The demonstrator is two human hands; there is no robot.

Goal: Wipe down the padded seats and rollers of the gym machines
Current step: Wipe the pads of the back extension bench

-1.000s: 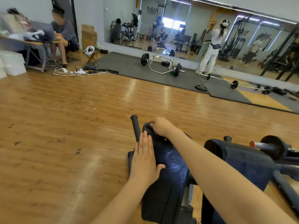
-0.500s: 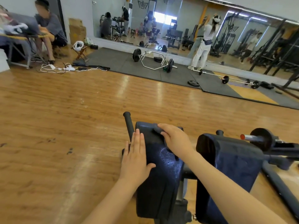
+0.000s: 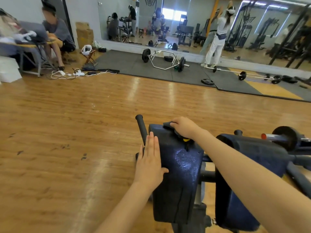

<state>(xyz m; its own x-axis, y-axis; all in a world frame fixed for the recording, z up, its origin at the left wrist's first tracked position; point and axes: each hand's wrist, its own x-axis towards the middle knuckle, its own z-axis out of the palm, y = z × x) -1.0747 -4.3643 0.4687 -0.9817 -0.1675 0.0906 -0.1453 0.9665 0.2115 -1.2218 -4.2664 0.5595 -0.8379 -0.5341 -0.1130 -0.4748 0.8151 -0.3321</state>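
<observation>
The left hand (image 3: 150,163) lies flat against the left side of a dark blue pad (image 3: 178,174). Its fingers (image 3: 152,142) are straight and close together, and the thumb rests on the top of the pad. The right hand (image 3: 183,126) sits at the far end of the same pad. Its fingers are curled down over a dark cloth (image 3: 168,125) and grip it against the pad. A bit of yellow shows under that hand. The pad top looks shiny and wet in the middle.

A black handle (image 3: 141,126) sticks up just beside the pad on the left. A second pad (image 3: 252,165) stands to the right, apart from the first. Both are on a machine on the wood floor (image 3: 67,132). Far off, a barbell (image 3: 165,60) lies on a grey mat (image 3: 127,64) by a big mirror (image 3: 185,22). A person sits at a desk (image 3: 20,46) on the far left.
</observation>
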